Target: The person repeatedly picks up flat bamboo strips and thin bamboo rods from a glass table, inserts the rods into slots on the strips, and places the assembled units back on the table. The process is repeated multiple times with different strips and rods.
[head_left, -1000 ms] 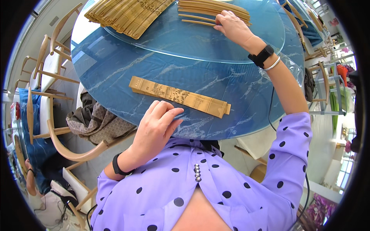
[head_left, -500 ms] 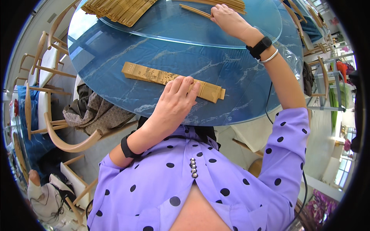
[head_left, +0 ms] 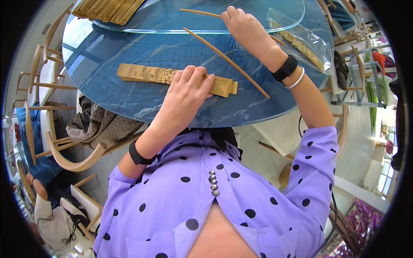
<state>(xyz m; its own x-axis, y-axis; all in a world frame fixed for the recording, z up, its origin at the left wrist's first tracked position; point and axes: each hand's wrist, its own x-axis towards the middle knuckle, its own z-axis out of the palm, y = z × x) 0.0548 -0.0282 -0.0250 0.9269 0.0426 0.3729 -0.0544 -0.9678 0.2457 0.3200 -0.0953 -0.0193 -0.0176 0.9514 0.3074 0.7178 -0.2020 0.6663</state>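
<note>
My left hand (head_left: 187,92) is closed over a flat gold-brown paper chopstick sleeve (head_left: 144,73) with dark print, near the front of the round blue table. Its fingers cover the sleeve's middle; a folded flap (head_left: 228,87) sticks out to the right. Farther off and to the right, the fingers of my right hand (head_left: 249,32) are closed around a wooden chopstick (head_left: 200,13), whose other end shows past the wrist. Between the hands a second chopstick (head_left: 228,62) slants across the blue surface, apart from both; whether it rests there or is falling I cannot tell.
A stack of gold sleeves (head_left: 107,10) lies at the far left on the glass turntable (head_left: 172,26). At the right, a clear plastic bag (head_left: 322,51) holds a gold-coloured item. Wooden chairs (head_left: 73,159) stand around the blue table (head_left: 103,86), one with a patterned cloth (head_left: 101,122).
My right hand held two chopsticks together by a bundle on the turntable; now one is apart, nearer me. The view has shifted, and the bundle no longer shows. My left hand stays on the sleeve.
</note>
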